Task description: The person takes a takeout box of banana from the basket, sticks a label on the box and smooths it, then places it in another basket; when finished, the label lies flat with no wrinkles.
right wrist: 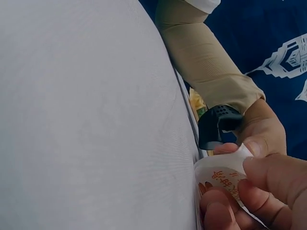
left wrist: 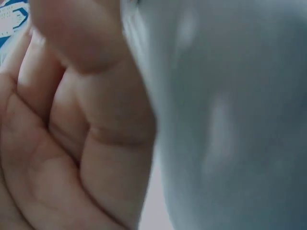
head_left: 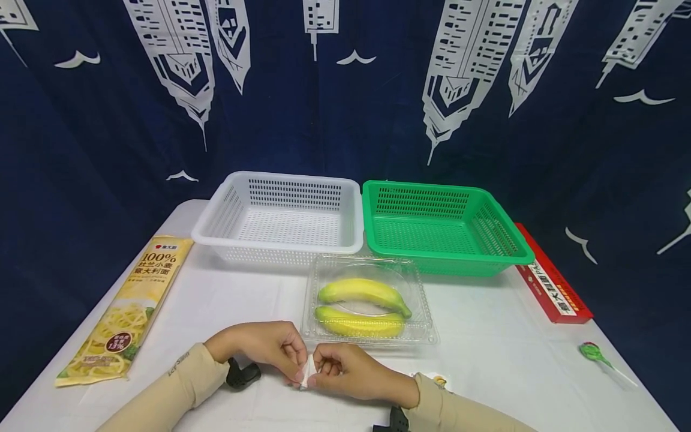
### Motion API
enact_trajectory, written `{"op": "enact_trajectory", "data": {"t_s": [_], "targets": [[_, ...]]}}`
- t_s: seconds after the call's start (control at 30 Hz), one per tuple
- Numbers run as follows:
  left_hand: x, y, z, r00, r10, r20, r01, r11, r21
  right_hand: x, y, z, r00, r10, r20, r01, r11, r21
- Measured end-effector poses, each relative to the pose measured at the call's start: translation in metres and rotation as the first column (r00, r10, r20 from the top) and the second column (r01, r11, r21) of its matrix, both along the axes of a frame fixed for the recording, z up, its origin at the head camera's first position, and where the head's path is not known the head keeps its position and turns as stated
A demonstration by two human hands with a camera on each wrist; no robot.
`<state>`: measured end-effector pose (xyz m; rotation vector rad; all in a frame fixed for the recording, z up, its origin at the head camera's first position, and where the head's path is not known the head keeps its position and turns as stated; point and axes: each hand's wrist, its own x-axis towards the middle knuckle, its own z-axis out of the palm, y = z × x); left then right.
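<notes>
Both hands meet at the front middle of the table in the head view. My left hand (head_left: 270, 347) pinches one side of a small white printed piece (head_left: 308, 372), thin like paper or film. My right hand (head_left: 360, 373) pinches its other side between thumb and curled fingers. In the right wrist view, orange-red characters show on the white piece (right wrist: 225, 176); its exact kind is unclear. Just beyond the hands lies a clear plastic box (head_left: 423, 300) with two yellow-green bananas (head_left: 361, 292) in it. A blurred pale surface fills much of the left wrist view.
Behind the box stand a white basket (head_left: 281, 246) and a green basket (head_left: 448, 262). A spaghetti packet (head_left: 126, 306) lies at left, a red box (head_left: 556, 288) at right, near a green lollipop (head_left: 592, 352). A printed white item (head_left: 439, 380) is partly hidden by the right sleeve.
</notes>
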<state>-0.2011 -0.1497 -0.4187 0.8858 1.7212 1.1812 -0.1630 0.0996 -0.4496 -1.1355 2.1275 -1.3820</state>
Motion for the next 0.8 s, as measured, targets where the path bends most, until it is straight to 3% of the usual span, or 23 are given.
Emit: {"op": "enact_trajectory", "data": {"t_s": [0.4,0.53,0.8], "targets": [[-0.006,-0.019,0.016,0.995,-0.008,0.099,0.022,0.991,-0.134,0.005,0.002,0.005,1.000,-0.017,0.004,0.017,1.000,-0.007],[-0.008,-0.022,0.015,0.996,0.022,0.081,-0.006,0.983,-0.185,0.006,0.002,0.007,1.000,-0.003,0.000,0.003,0.999,-0.033],[-0.011,-0.025,0.011,0.998,0.047,0.040,-0.037,0.977,-0.209,0.006,0.001,0.003,0.988,0.136,0.080,-0.123,0.982,-0.146]]}}
